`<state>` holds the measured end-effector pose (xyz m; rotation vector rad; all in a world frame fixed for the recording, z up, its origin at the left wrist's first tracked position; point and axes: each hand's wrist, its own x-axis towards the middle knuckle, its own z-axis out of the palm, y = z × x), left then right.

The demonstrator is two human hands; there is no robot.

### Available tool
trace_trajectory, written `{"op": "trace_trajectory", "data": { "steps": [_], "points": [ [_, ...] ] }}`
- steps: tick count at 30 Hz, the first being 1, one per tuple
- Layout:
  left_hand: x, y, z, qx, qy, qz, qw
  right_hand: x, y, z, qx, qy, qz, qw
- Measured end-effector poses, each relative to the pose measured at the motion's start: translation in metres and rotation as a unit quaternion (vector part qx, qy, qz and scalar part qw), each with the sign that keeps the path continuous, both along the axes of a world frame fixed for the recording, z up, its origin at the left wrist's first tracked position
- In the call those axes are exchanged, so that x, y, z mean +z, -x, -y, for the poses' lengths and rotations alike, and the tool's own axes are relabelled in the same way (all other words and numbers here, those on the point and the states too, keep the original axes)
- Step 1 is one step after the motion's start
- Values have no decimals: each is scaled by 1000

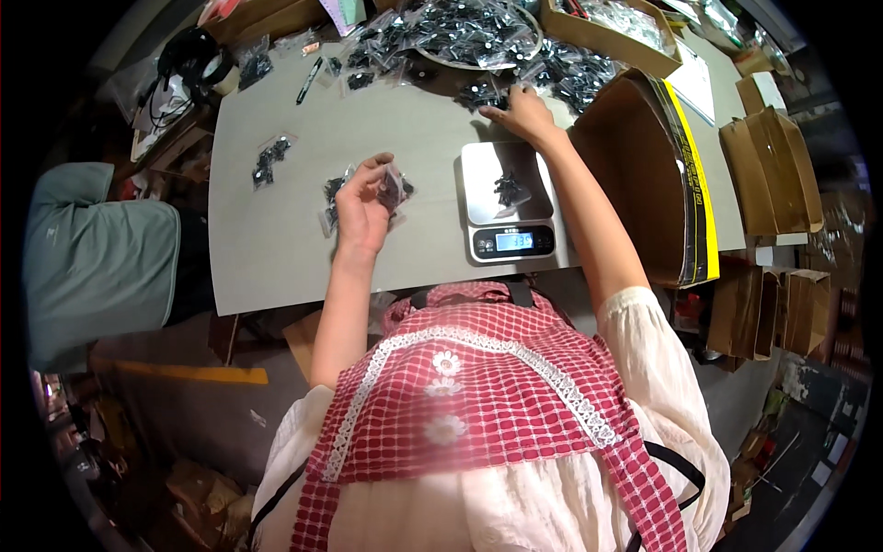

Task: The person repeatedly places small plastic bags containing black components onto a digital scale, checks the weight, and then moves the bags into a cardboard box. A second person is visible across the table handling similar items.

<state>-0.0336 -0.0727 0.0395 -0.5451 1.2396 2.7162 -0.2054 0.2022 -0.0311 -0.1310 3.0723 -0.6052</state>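
My left hand (365, 207) has its fingers closed on a small clear plastic bag of dark parts (392, 187), held above a few more such bags lying on the table. At the back my right hand (524, 116) reaches to the near edge of a big heap, its fingertips at a bag of black parts (483, 96); whether they grip it is hard to make out. Between my arms a kitchen scale (474, 184) with a lit display carries one bag of black parts (508, 189). Another bag (270, 161) lies alone at the left.
Many bags (441, 32) are heaped in and around a round tray at the back. An open cardboard box (635, 175) with a yellow edge stands right of my right arm. A marker pen (309, 81) lies at the far left. A person in a grey-green top (101, 258) is at the left.
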Motion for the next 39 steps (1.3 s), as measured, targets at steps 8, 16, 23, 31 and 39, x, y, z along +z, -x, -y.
{"op": "trace_trajectory", "data": {
  "steps": [8,16,23,31,39],
  "points": [
    [-8,-19,1,-82,172,16,982,1,-6,-29,-15,-26,-39,999],
    [-38,-7,-58,-169,339,-134,916,21,-71,-80,-123,619,110,768],
    [-18,1,-92,-233,508,-179,810,43,-126,-75,-168,756,100,625],
    [-22,-8,-119,-152,741,-354,551,42,-135,-78,-157,661,90,729],
    [-36,10,-61,-128,397,-142,898,79,-137,-44,-48,534,170,827]
  ]
}}
